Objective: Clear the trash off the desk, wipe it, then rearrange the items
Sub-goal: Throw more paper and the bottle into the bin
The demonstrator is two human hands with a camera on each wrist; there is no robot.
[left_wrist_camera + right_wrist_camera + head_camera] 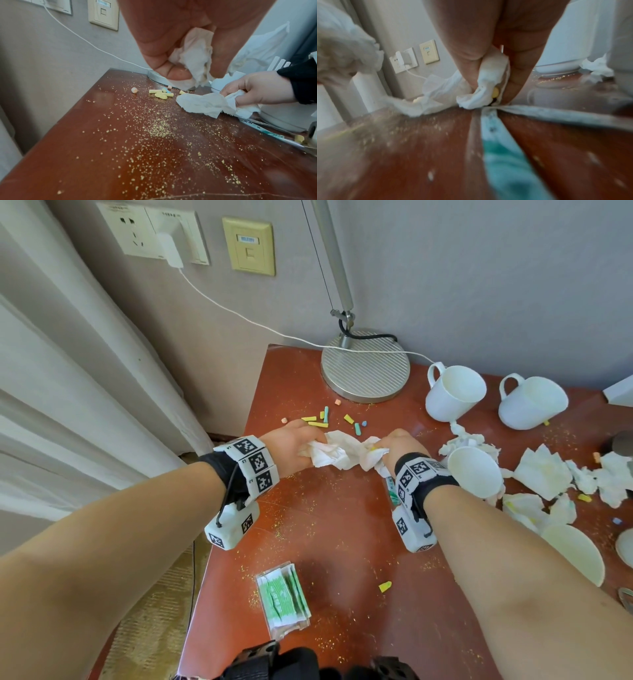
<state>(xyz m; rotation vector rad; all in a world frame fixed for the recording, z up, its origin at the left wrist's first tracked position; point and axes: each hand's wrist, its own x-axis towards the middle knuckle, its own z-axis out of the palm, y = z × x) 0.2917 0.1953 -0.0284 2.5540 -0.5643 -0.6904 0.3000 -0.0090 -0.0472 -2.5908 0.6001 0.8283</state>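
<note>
Both hands are closed on paper. Your left hand (291, 446) has its fingers curled round a wad of crumpled tissue (329, 451); your right hand (397, 448) pinches another bunch of tissue (223, 104) just beside it, low over the table (342, 525). From the head view I cannot tell whether it is one sheet stretched between the hands or two touching. A yellow bit is caught in the right hand's fold on the right wrist view.

Step in hand, as I judge it: gathering trash, early in the task. Wiping hasn't begun; yellow crumbs (159, 129) cover the wood.

How to do it well:
- Merge both wads into one hand, so the other is free.
- Use the wad as a scoop for the coloured candy pieces (323, 419) lying just beyond your hands, near the lamp base (364, 368).
- Keep the fold shut, or the caught bit drops back out.
- More torn tissue (544, 470) lies to your right among the tipped white mugs (455, 392) and paper cup (474, 470); lift it without knocking them.
- Leave the green sachets (284, 599) near the front edge; they look like items to rearrange, not trash.
- A green-printed wrapper (392, 491) lies under your right wrist; mind it.
</note>
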